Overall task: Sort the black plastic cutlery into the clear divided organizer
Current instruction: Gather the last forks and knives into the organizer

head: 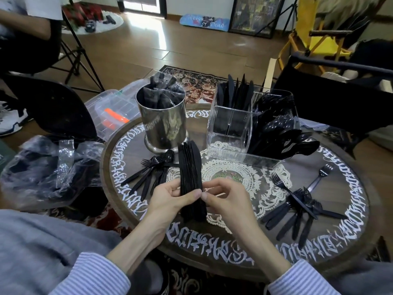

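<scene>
Black stack: a bundle of knives (pixel 190 167) stands near upright at the centre of the frame, blades pointing up toward the metal cup, held above the table.
Left hand: left hand (pixel 170 198) grips the bundle from the left, thumb across its front and fingers curled round it.
Right hand: right hand (pixel 223 199) pinches the bundle from the right, its thumb tip touching the left thumb on the stack's front.
Organizer: clear organizer (pixel 230 133) sits right of centre in the upper half; its back-left compartment holds upright knives (pixel 235 92), its right compartment holds leaning spoons (pixel 282 135) with forks behind them, and its front-left compartment looks nearly bare.
Metal cup: shiny metal cup (pixel 164 120) stands left of the organizer, filled with wrapped black cutlery.
Left pile: loose forks and a spoon (pixel 151 173) lie on the table just left of the held bundle, below the cup.
Right pile: forks (pixel 297 209) lie heaped at the lower right of the table; one single fork (pixel 320 176) lies apart above them.
Table: round wooden table (pixel 244 250) carries white lettering round its rim and a lace doily (pixel 231 173) in the middle.
Left edge: crumpled plastic wrappers (pixel 49 167) lie off the table at middle left; a clear lidded box (pixel 112 109) sits above them.
</scene>
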